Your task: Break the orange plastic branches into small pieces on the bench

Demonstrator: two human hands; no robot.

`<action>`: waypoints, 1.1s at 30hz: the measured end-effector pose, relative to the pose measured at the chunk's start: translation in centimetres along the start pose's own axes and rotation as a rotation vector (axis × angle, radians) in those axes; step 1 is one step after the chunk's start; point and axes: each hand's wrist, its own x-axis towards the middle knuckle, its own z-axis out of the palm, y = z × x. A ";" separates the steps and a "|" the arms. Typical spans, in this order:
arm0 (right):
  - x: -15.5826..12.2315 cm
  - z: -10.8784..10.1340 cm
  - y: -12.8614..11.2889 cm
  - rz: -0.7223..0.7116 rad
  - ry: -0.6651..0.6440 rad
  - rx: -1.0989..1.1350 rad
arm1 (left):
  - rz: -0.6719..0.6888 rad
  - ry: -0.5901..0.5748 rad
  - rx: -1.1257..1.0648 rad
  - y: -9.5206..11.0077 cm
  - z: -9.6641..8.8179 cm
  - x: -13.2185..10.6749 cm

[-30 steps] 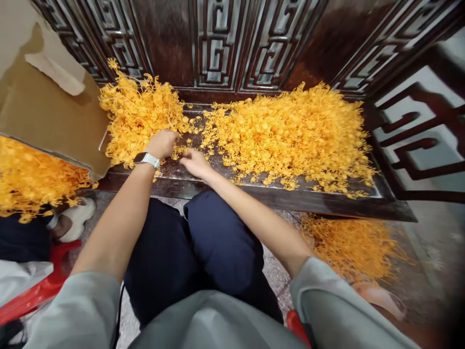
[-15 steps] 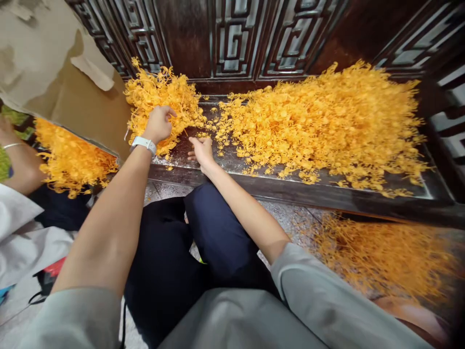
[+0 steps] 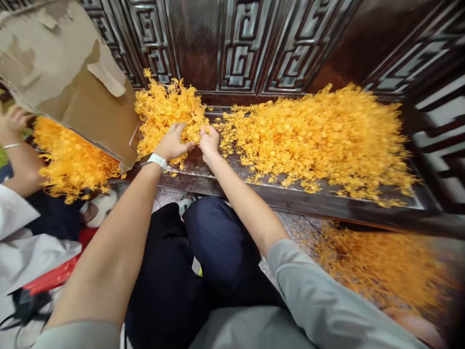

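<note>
My left hand, with a white watch on its wrist, reaches over the front of a tangled pile of small orange plastic pieces. Its fingers are spread and the thumb points right. Just beside it, my right hand is closed in a pinch at the pile's right edge. A bit of an orange plastic piece shows at those fingertips; most of it is hidden. To the right, a larger heap of loose orange pieces, many with finger-like prongs, covers the dark wooden bench.
A torn cardboard box leans at the left, orange pieces spilling from it. Another person's hand is beyond. A carved wooden back rises behind the bench. Thin orange strands lie below right, and a red bag lower left.
My left hand has come out of the pile toward the right and its fingers have spread. My right hand has moved up to the pile's edge and closed. The view has shifted slightly.
</note>
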 end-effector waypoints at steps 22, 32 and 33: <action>1.2 -9.7 -17.5 0.103 0.100 0.239 | -0.189 0.001 0.122 0.1 1.9 6.1; -0.5 -11.8 -21.8 0.073 0.155 0.274 | -0.371 -0.042 -0.007 1.8 1.1 6.7; 0.2 -12.5 -22.3 0.062 0.163 0.279 | -0.384 -0.047 -0.008 1.7 0.8 6.6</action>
